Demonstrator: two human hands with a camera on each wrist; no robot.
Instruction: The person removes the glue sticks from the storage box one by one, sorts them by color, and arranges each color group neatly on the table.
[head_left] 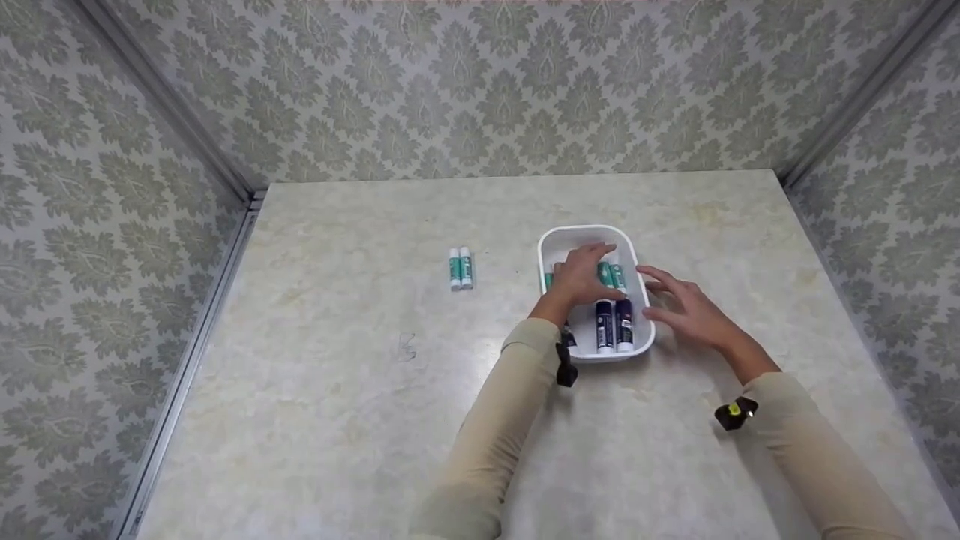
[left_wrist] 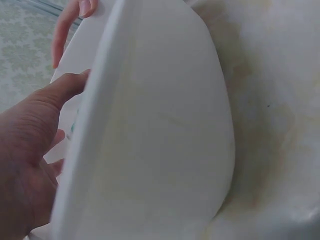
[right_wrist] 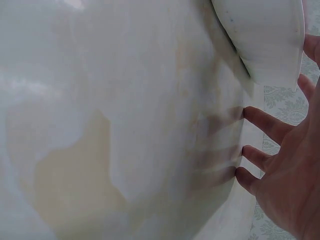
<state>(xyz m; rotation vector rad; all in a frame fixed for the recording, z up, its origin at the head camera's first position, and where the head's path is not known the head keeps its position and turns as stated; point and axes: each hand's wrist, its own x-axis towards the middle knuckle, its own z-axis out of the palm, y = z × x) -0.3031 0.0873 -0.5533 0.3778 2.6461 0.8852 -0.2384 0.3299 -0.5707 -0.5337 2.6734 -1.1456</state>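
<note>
A white plastic tub (head_left: pixel 643 341) stands on the table, with green-and-white glue sticks (head_left: pixel 617 277) at its middle and dark blue ones with white ends (head_left: pixel 604 328) at its near side. My left hand (head_left: pixel 581 276) reaches over the tub's left rim, thumb and index finger spread apart above the green sticks. It hides part of the contents, and its other fingers are mostly out of sight. At the right rim, my right hand (head_left: pixel 691 311) has its fingers spread, fingertips at or close to the tub's outer wall. Two green-and-white glue sticks (head_left: pixel 460 268) lie side by side left of the tub.
The pale marbled table (head_left: pixel 315 420) carries a small pen scribble (head_left: pixel 406 346) left of centre. Patterned walls (head_left: pixel 517 90) enclose the back and both sides. A small black device is strapped to each sleeve near the wrist.
</note>
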